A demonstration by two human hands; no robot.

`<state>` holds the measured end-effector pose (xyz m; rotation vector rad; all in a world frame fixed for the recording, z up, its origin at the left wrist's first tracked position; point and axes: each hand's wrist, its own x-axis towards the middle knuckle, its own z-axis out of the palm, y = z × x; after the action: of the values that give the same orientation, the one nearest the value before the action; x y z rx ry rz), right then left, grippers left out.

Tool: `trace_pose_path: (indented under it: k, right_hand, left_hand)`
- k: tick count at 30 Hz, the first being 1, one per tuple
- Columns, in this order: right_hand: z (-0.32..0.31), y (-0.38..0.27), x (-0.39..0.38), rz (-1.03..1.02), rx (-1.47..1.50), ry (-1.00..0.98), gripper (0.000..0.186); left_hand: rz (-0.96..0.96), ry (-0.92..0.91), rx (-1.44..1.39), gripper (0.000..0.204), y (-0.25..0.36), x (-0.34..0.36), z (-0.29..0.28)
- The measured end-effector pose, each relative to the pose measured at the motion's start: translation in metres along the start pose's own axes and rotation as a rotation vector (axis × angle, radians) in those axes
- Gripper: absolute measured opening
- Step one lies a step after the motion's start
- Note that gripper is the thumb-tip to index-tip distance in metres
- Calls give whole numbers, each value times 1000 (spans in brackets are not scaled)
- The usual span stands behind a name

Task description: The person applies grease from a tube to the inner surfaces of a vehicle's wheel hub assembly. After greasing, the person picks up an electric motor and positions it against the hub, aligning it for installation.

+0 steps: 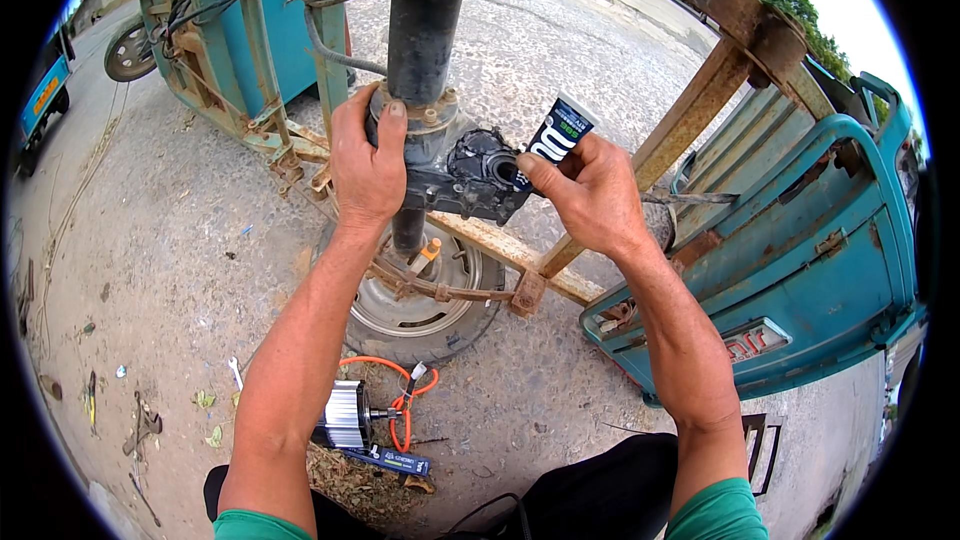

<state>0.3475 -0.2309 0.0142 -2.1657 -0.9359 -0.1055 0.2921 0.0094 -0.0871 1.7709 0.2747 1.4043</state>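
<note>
I have the right hand (pixel 600 195) pinching a dark squeeze tube (pixel 562 132) between thumb and fingers, its flat crimped end up and its lower end slanting down to the right side of the round opening (pixel 497 169) in the black axle housing (pixel 450 190). The thumb covers part of that lower end, so I can't fairly say whether it touches the metal. The left hand (pixel 370 160) lies against the housing's flange (pixel 433 118), thumb on top; its fingers curl partly out of my sight, and I cannot tell how firmly they close.

I have plenty crowding this spot. The thick axle tube (pixel 425 40) rises above the flange, with a grey cable (pixel 325 45) looping in from the left. A rusty diagonal beam (pixel 690 110) stands just behind the right hand, and a teal body panel (pixel 790 270) fills the right side near that forearm. Under the housing I see another rusty beam (pixel 480 240) crossing over the wheel (pixel 440 325), and a small orange-topped piece (pixel 428 252) by the hub.

Down by the left forearm, on the ground, I find a silver motor (pixel 346 414), an orange cable (pixel 407 405) and a blue package (pixel 400 461). A wrench (pixel 236 372) lies to their left; farther out is a yellow-handled tool (pixel 92 402).
</note>
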Motion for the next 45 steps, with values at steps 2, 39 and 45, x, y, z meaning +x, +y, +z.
trace_pose_path:
  k: [2, 39, 45]
  right_hand:
    - [0, 2, 0, -3, 6, 6, 35]
    - [-10, 14, 2, 5, -47, 69, 35]
    - [-9, 10, 3, 25, 20, 127, 37]
  left_hand:
    - [5, -1, 7, 62, -1, 0, 0]
    - [-8, -11, -2, 62, 0, 0, 0]
    - [-5, 3, -5, 61, -1, 0, -1]
